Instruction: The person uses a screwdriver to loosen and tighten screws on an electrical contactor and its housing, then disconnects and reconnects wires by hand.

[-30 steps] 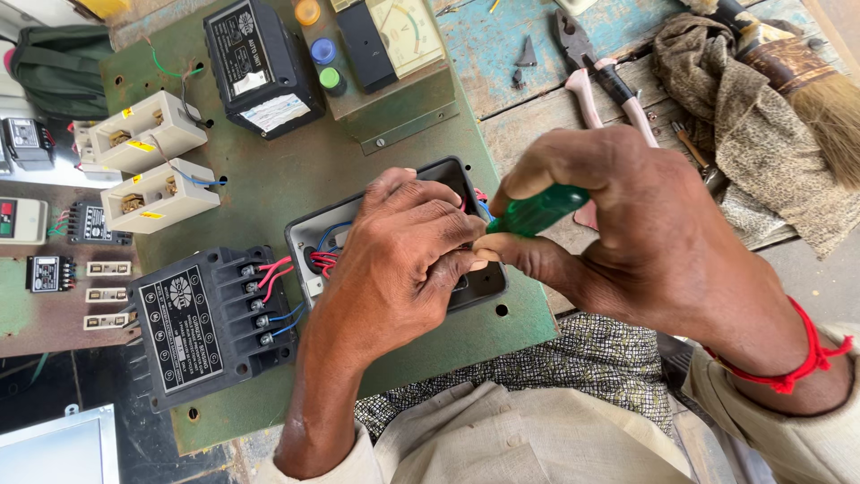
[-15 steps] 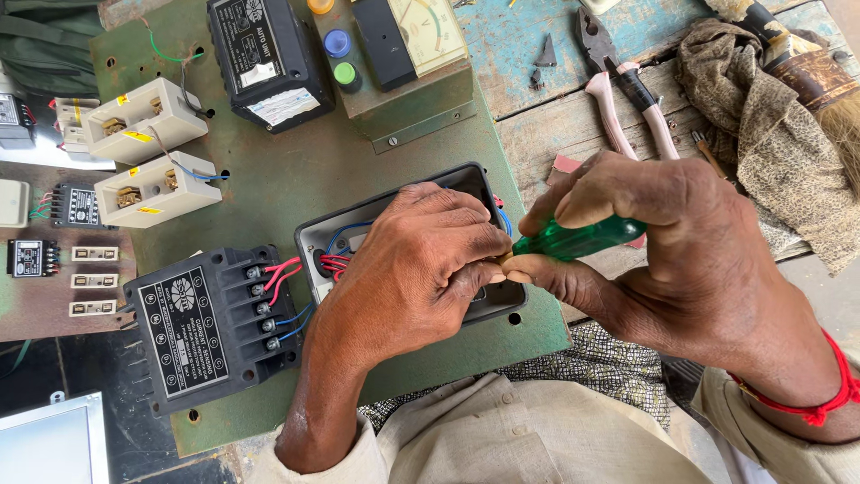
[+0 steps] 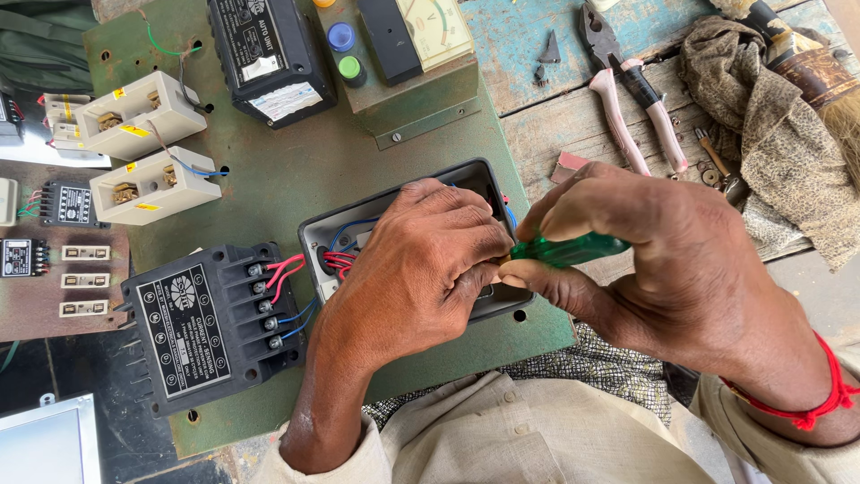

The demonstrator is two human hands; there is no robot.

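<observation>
Two cream fuse blocks [image 3: 139, 114], one green screwdriver [image 3: 567, 250], one pair of pliers [image 3: 632, 85].

**Hidden and cut-off parts around the open grey box**

Much of the open grey box [image 3: 403, 202] is covered by the left hand [image 3: 421, 269], so its inner wiring is seen only in part. The shaft and tip of the green screwdriver [image 3: 569, 249], held at the box's right side by the right hand [image 3: 663, 260], are concealed behind the left fingers. Above the box, the black unit [image 3: 269, 49] and the meter [image 3: 434, 27] are cut off by the top edge. Far left of the box, small modules are cropped.
</observation>
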